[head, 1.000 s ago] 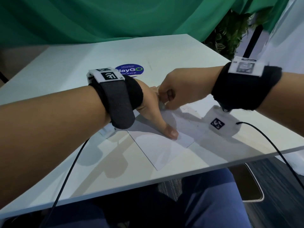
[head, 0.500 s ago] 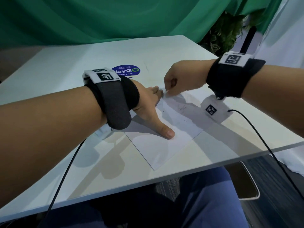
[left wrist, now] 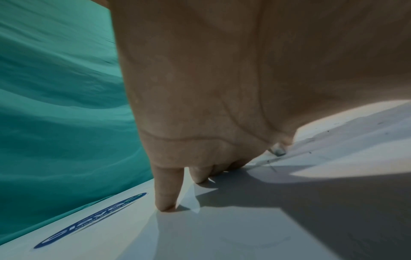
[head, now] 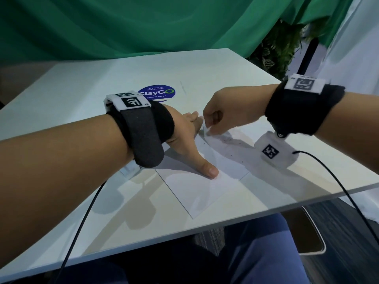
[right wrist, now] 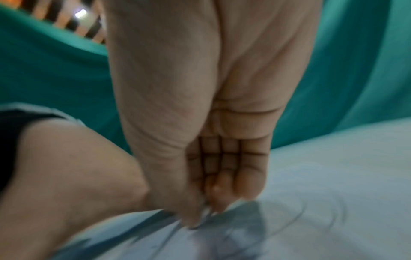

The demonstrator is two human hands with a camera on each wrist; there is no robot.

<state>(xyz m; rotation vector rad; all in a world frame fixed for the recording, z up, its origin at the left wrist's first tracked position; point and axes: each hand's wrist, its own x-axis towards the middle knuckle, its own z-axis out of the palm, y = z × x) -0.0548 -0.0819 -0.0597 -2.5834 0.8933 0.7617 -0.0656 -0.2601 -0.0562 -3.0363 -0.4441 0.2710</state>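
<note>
now l hand (head: 184, 137) on paper (head: 198, 193)

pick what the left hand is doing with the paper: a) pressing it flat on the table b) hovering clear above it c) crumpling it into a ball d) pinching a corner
a: the left hand lies on the paper with fingers and thumb straight, holding it down, while the right hand pinches the far corner.

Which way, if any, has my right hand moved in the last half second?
Yes. Measured against the blue sticker, the right hand has drawn back a little toward the near edge of the table, pinching the paper.
</note>
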